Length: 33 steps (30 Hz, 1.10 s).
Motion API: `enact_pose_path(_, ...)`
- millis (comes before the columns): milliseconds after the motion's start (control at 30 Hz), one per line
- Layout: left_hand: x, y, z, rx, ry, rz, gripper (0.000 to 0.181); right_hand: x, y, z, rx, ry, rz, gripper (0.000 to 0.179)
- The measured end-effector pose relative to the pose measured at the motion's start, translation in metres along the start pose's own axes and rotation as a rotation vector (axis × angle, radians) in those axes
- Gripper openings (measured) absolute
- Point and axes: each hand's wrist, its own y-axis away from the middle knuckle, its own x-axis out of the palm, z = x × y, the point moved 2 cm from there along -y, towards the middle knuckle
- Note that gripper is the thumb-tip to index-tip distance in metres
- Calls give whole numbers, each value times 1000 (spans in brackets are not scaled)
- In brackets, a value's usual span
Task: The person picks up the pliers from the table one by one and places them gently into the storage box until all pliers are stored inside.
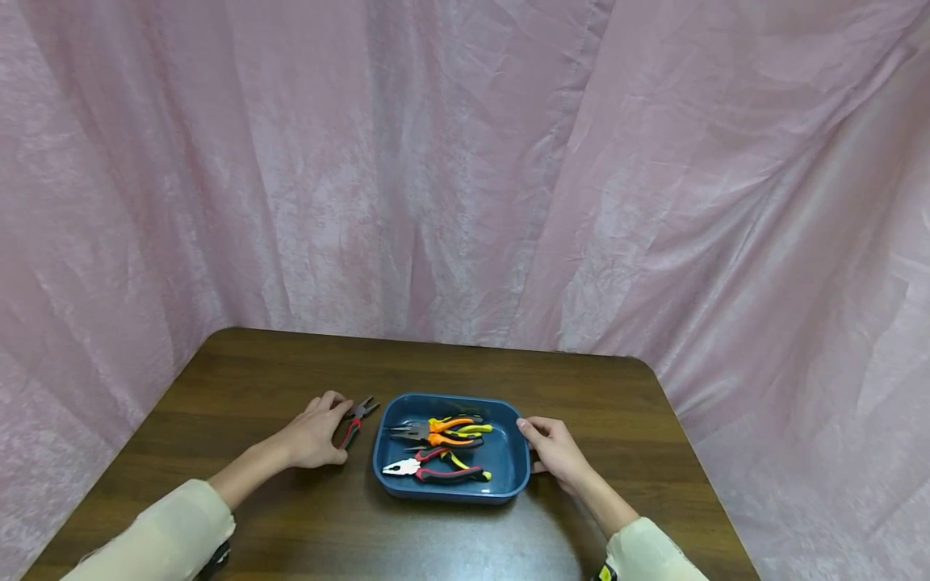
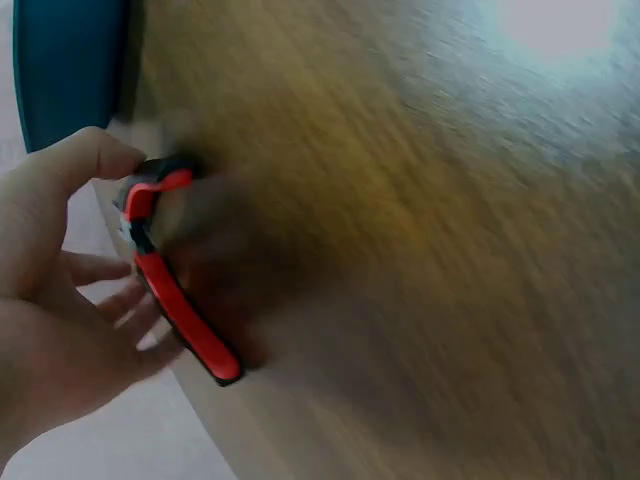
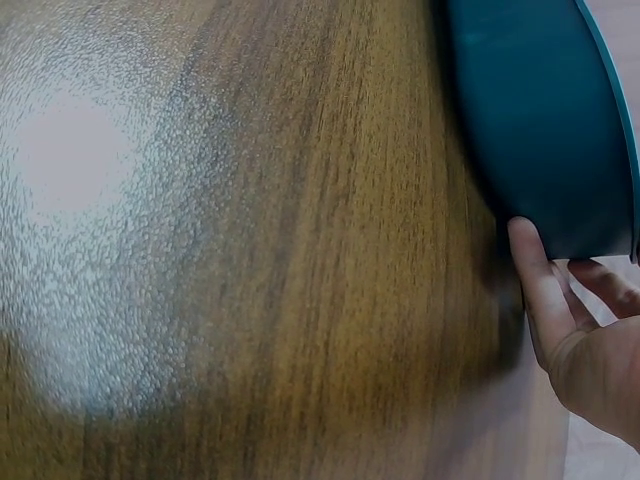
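Note:
My left hand is at small pliers with red and black handles, left of the blue tray. In the left wrist view the thumb meets one red handle of the pliers, and the fingers curl at the other; the handles are spread. My right hand grips the tray's right end, thumb at the rim and fingers underneath. Inside the tray lie long-nose pliers with orange and black handles, pliers with bright silver jaws and red-black handles, and others with yellow-black handles, partly covered.
The brown wooden table has rounded far corners. A pink curtain hangs behind it and along the sides. Light glares off the tabletop in front of the tray.

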Motion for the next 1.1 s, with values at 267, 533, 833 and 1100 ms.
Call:
enact_pose_path(267, 3, 3, 10, -54, -7, -93, 110, -2, 2, 1, -2, 2, 2, 44)
enact_pose_path(533, 7, 3, 13, -69, -11, -107, 107, -2, 1, -1, -13, -4, 10, 45)
enact_pose_path(833, 9, -1, 21, -37, 43, -128, 70, -4, 3, -1, -10, -17, -8, 42)
enact_pose_path(1100, 8, -4, 24, -33, 70, -119, 63, -5, 1, -5, -7, 2, -20, 44)
